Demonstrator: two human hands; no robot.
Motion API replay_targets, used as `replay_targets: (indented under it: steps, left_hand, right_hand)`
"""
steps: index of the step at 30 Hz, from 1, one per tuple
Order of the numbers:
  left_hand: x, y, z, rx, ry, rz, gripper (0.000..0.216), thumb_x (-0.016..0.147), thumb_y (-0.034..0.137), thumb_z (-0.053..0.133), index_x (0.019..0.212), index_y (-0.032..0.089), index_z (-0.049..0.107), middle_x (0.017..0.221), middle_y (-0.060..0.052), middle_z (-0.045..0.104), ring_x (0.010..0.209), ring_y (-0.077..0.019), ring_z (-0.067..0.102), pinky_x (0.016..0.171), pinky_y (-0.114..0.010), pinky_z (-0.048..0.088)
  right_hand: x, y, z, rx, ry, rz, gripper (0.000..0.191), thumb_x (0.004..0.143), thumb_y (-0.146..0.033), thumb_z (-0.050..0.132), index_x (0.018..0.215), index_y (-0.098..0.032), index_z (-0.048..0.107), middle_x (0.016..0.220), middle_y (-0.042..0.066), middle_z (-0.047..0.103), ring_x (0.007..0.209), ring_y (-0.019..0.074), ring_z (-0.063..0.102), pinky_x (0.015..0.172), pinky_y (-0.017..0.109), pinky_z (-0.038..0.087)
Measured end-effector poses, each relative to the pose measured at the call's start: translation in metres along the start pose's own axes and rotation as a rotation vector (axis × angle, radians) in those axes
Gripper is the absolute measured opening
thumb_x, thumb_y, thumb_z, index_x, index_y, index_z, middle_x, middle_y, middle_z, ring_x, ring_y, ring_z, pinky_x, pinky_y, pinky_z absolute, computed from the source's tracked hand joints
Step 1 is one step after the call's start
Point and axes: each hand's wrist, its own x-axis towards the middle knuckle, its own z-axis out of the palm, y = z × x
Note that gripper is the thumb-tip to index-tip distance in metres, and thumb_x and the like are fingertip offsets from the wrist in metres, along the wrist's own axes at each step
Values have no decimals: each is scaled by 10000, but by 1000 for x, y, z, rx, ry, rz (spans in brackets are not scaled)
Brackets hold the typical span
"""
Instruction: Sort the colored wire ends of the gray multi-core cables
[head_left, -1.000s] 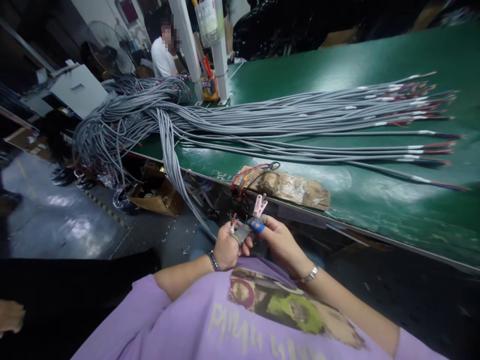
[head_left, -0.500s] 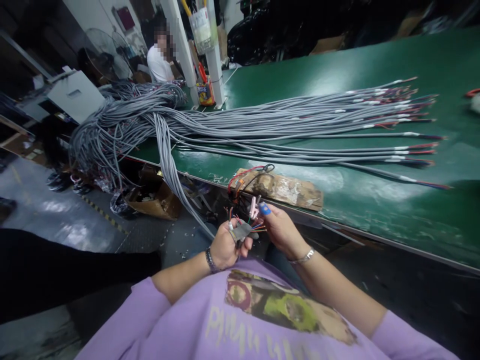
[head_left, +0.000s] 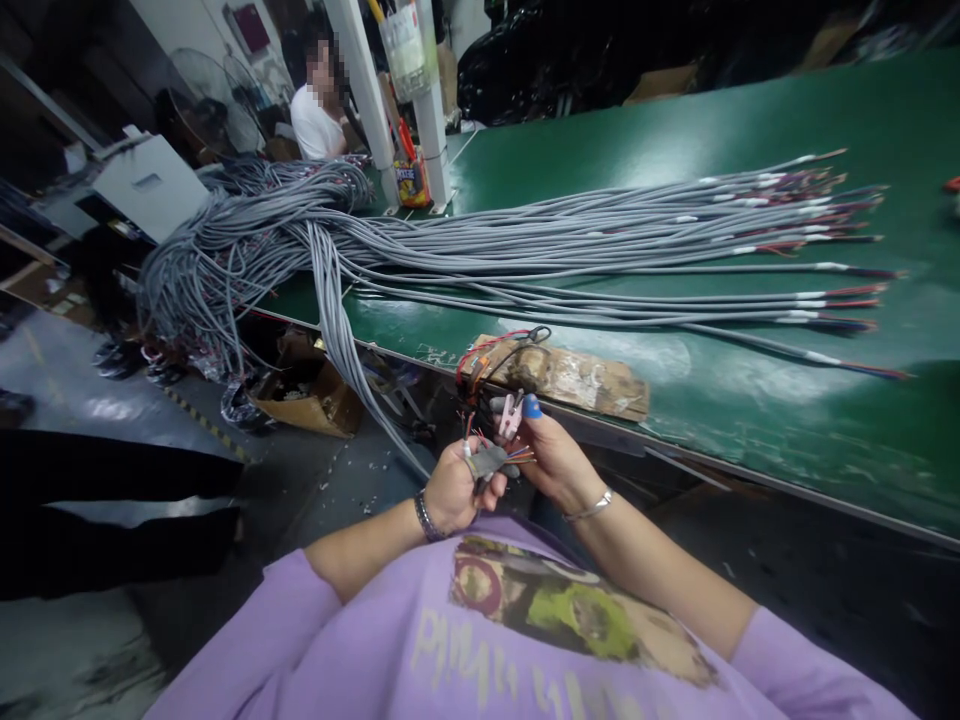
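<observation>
My left hand is closed around the ends of several grey cables; its thumb side shows a grey covering. Thin coloured wires stick out past that covering, and more bare-tipped wires rise above the fist. My right hand, with blue wrap on the thumb, pinches a small pale pink clip just above the wires. The hands are close together, a little below the table edge. From my left hand the grey cable bundle runs up to the table.
Many grey cables lie along the green table, heaped at the left. A worn wooden board with red and black leads sits at the front edge. A post stands behind; a person sits beyond. A cardboard box is below.
My right hand and the pink clip have shifted slightly left and closer to the wires in my left hand. The dark-clothed legs at the left have moved.
</observation>
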Motion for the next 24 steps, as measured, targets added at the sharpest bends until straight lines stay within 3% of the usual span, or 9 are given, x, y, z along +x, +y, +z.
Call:
replay_targets:
  steps: [6,10,15,20,24]
  left_hand:
    - [-7,2,1,25,11,32,528,496,565,794,677,196,463,391,45,536,252,-68,385,278,-174,153]
    - [-12,-2,1,54,67,88,577,472,633,794,650,186,474,404,38,550,252,-63,392,276,-171,203]
    - [-13,-7,1,61,117,197,552,517,625,786,650,179,491,433,37,570,270,-60,418,288,-168,234]
    - [-10,-3,6,70,138,206,531,531,608,778,646,188,474,424,45,561,267,-61,417,293,-171,222]
    - [-8,0,7,72,143,194,523,535,602,771,655,192,469,419,52,553,264,-58,406,293,-173,208]
  right_hand:
    - [-7,-3,-1,46,-55,78,511,562,-683,767,739,-212,679,651,-2,645,528,126,523,511,253,457]
    - [-13,-9,-1,-18,-106,85,494,684,-702,664,769,-215,667,682,10,652,542,128,526,535,263,460]
    - [-15,-12,2,-57,-84,18,382,597,-539,817,663,-198,656,594,-12,601,540,126,503,549,265,448]
    - [-13,-12,4,-96,-79,12,368,667,-559,763,698,-203,678,641,14,649,557,143,533,560,282,467]
    - [-7,-7,0,-106,-113,39,434,613,-607,781,731,-202,683,618,19,663,543,159,565,548,295,477]
